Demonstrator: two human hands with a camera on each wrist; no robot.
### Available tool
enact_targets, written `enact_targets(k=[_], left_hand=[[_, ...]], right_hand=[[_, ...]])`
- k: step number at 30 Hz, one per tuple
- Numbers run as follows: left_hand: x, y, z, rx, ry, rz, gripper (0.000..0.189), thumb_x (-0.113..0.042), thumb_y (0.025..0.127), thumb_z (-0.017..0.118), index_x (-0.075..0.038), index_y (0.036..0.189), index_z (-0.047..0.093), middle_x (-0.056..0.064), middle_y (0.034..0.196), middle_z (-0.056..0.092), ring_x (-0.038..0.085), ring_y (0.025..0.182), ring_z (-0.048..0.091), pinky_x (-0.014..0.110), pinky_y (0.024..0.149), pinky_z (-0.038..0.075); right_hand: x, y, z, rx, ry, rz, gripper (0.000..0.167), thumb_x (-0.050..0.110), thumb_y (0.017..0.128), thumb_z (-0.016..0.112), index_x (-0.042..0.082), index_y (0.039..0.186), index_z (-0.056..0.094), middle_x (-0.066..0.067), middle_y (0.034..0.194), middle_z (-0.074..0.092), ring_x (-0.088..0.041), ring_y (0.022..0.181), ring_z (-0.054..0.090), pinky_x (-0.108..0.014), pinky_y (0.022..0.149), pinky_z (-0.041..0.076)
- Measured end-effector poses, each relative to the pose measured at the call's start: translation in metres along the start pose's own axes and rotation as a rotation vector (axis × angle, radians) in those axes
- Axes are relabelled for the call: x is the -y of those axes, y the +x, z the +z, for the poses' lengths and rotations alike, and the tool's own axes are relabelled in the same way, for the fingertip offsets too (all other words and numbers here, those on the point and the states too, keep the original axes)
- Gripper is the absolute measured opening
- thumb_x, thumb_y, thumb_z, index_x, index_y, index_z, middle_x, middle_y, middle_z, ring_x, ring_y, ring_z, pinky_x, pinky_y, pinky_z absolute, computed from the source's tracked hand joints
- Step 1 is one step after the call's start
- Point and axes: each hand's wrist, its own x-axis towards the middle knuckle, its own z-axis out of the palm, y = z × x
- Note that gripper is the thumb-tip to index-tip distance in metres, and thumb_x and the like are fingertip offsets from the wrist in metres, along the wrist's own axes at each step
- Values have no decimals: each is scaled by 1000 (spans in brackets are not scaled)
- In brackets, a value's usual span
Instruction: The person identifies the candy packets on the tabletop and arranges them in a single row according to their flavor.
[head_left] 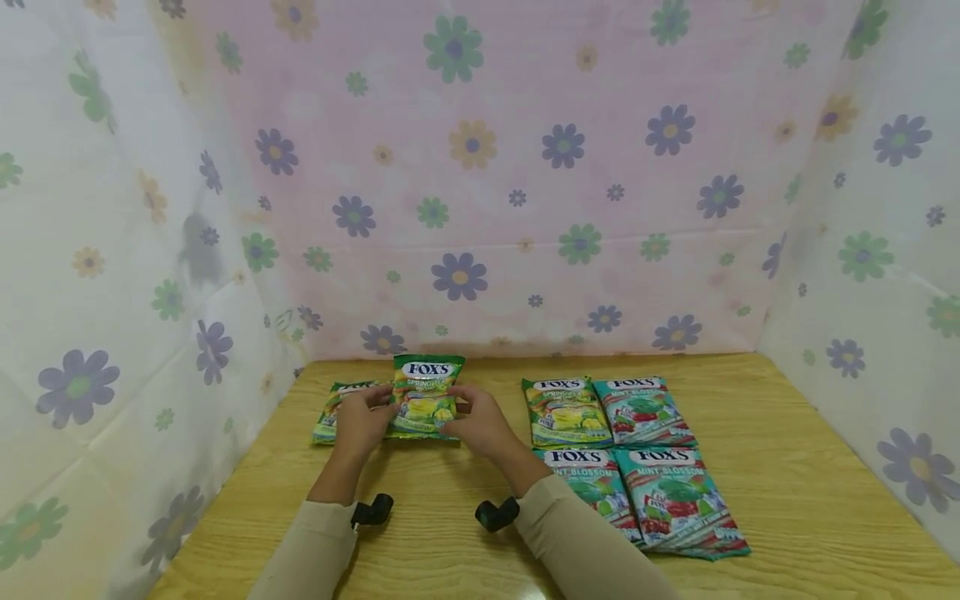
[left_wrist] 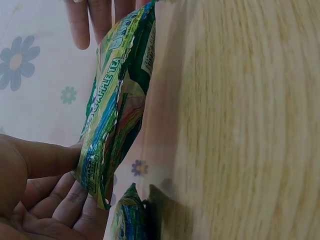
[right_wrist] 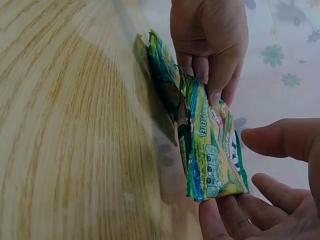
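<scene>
A green Fox's Spring Tea candy packet [head_left: 426, 398] is held raised off the table, tilted in both wrist views. My left hand [head_left: 363, 423] pinches one side of it, thumb on the front and fingers behind. At the opposite side is my right hand [head_left: 483, 423]. Its fingers [right_wrist: 232, 212] touch the packet's edge, while the thumb [right_wrist: 280, 139] stands apart from the wrapper. Behind the left hand lies a second green packet [head_left: 327, 423], partly hidden; its end [left_wrist: 129, 215] also shows low in the left wrist view.
To the right lie one green Spring Tea packet [head_left: 567, 417] and three teal Mint Blossom packets [head_left: 678, 500] in a two-by-two block. The right sleeve [head_left: 581, 533] covers part of the near-left one. A flowered cloth [head_left: 510, 317] walls the wooden table [head_left: 810, 467] at back and sides.
</scene>
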Motion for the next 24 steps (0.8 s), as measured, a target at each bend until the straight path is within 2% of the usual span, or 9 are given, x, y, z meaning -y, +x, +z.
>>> enact_targets(k=[6,15,24], left_hand=[[5,0,1,19,-13,-27,42,-15,100,69,-5,141,63,22,139,63,39,126,63,50,98,56],[10,2,0,33,-24,-51,42,-12,99,70,-4,140,64,23,139,63,39,127,62,48,98,57],[10,1,2,4,54,-10,41,-15,99,72,-4,138,66,22,136,65,38,126,62,50,98,56]], right_hand=[[-1,1,4,8,-14,29,64,7,92,75,12,152,53,-13,164,40,-39,144,46,-50,100,56],[-3,3,8,38,-40,81,65,11,92,75,9,152,52,-14,159,46,-39,145,45,-53,107,51],[-7,5,9,61,-81,110,69,18,92,77,8,154,48,-17,156,48,-39,144,46,-55,108,49]])
